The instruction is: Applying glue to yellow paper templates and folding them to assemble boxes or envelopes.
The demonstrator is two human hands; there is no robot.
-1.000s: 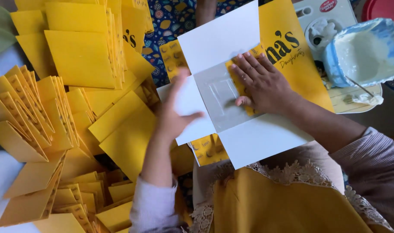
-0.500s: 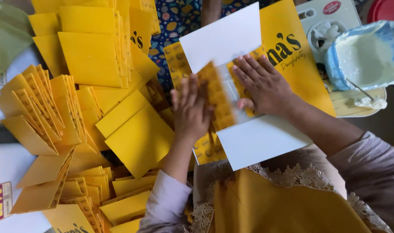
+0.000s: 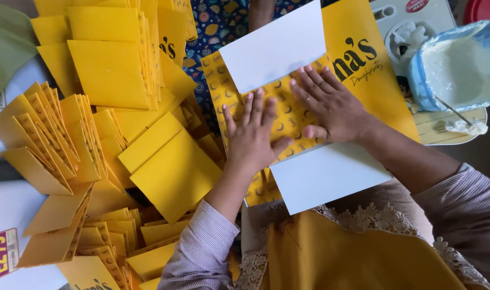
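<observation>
A flat piece of card lies in front of me: white flaps (image 3: 331,174) near and far, and a yellow patterned panel (image 3: 288,115) folded across its middle. My left hand (image 3: 253,134) presses flat on that patterned panel, fingers spread. My right hand (image 3: 331,104) presses flat on the same panel just to the right, fingers pointing left. Neither hand grips anything. A large yellow printed sheet (image 3: 363,70) lies under the card.
Stacks of folded yellow cards (image 3: 113,59) and loose yellow pieces (image 3: 172,172) fill the left side. A white bowl of pale paste (image 3: 462,64) with a thin stick stands at the upper right on a plate (image 3: 443,131). A green cloth (image 3: 6,45) lies at far left.
The yellow patterned panel was folded over the white centre of the card. My left hand moved from the left edge onto the panel and now presses it flat beside my right hand.
</observation>
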